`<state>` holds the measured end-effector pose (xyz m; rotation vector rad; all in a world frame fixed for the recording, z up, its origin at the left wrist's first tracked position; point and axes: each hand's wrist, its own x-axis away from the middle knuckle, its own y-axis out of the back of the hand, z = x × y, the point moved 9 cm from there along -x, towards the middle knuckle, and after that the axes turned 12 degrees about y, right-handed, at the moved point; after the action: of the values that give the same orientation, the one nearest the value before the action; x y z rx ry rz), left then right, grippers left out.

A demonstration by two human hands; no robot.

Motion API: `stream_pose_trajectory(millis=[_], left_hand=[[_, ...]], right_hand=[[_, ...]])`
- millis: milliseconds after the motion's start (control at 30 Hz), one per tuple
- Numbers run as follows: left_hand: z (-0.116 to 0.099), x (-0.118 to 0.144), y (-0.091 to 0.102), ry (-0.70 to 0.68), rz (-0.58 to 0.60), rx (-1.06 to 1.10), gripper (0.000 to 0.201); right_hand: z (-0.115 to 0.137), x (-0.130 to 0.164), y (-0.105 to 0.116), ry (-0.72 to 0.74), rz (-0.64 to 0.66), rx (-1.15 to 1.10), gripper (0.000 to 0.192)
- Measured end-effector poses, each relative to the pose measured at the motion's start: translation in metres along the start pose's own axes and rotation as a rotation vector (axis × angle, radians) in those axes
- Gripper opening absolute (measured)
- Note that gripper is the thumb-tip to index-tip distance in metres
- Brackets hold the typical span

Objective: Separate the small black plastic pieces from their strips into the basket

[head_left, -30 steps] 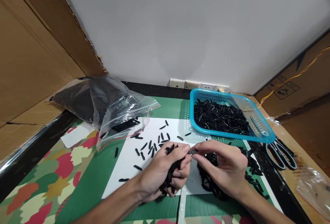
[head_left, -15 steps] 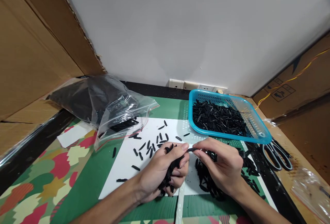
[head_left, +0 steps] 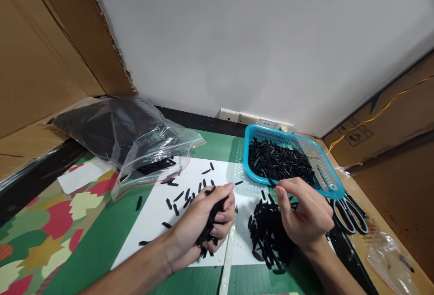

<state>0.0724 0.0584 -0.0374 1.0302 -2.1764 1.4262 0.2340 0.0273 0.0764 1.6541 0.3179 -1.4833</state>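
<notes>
A: Comparing with a second ago, what has changed at your hands?

B: Your right hand has left the left hand and moved toward the turquoise perforated plastic basket. Its thumb and forefinger are pinched on one short black plastic strip, held at the basket's near rim.

A: And the left grip?

B: It remains curled tight around a bundle of black strips above the white paper sheet on the desk.

A: Meaning?

B: One strip has been drawn off the bundle. A loose black pile lies below your right hand; the clear plastic bag sits well left.
</notes>
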Motion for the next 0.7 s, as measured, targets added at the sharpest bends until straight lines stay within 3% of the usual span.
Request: stream_pose_trajectory(millis=[100,233,400,533,633,700], left_hand=[[-0.001,0.0,0.004,-0.015,-0.029,0.042,0.051],[-0.006,0.001,0.008,-0.058,-0.056,0.1,0.049],[-0.009,0.0,0.007,-0.088,-0.038,0.134,0.048],[-0.007,-0.001,0.006,-0.078,-0.018,0.166,0.045],[-0.008,-0.001,0.005,-0.091,-0.006,0.206,0.043],[-0.01,0.0,0.005,-0.101,-0.001,0.255,0.041]], right_hand=[[-0.014,0.0,0.02,0.005,-0.066,0.202,0.015],[-0.048,0.009,0.061,-0.211,-0.275,0.47,0.018],[-0.082,0.026,0.084,-0.465,-0.449,0.392,0.033],[-0.089,0.023,0.085,-0.514,-0.352,0.484,0.027],[-0.09,0.018,0.069,-0.535,-0.189,0.46,0.025],[-0.075,0.013,0.05,-0.471,-0.12,0.373,0.023]])
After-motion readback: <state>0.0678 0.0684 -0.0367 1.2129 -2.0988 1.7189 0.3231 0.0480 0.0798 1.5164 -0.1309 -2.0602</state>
